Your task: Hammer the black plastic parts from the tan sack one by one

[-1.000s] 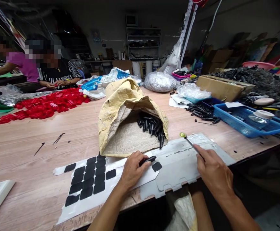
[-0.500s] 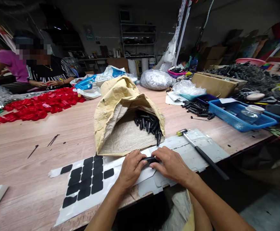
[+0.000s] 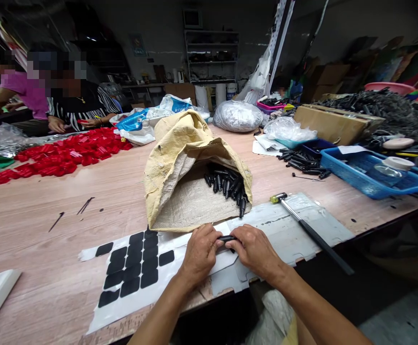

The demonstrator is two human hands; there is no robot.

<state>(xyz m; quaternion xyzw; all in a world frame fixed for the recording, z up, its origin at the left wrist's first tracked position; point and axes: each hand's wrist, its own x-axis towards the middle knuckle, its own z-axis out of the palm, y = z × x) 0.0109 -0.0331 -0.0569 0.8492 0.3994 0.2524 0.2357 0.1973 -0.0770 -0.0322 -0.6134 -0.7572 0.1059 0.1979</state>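
Observation:
Between my two hands lies a short black cylindrical piece (image 3: 226, 238), held level just above the white sheet. My left hand (image 3: 202, 249) pinches its left end, and my right hand (image 3: 252, 247) grips its right end; the fingers hide both ends. Just beyond them a yellow woven sack (image 3: 173, 139) lies with its mouth facing me, and several similar black pieces (image 3: 226, 184) rest inside. Left of my hands, a white backing sheet (image 3: 147, 297) carries rows of black rounded-square stickers (image 3: 130, 270).
A hammer (image 3: 302, 227) with a black handle lies on the grey board (image 3: 266, 220), its handle overhanging the table edge. Blue trays (image 3: 374, 187) stand at right. Red parts (image 3: 68, 153) lie piled at left, near two people (image 3: 83, 105).
The view has shifted slightly, so the scene sits farther right. Both hands still hold the black piece, with the fingers slightly repositioned. A person's hands at the far left have moved apart.

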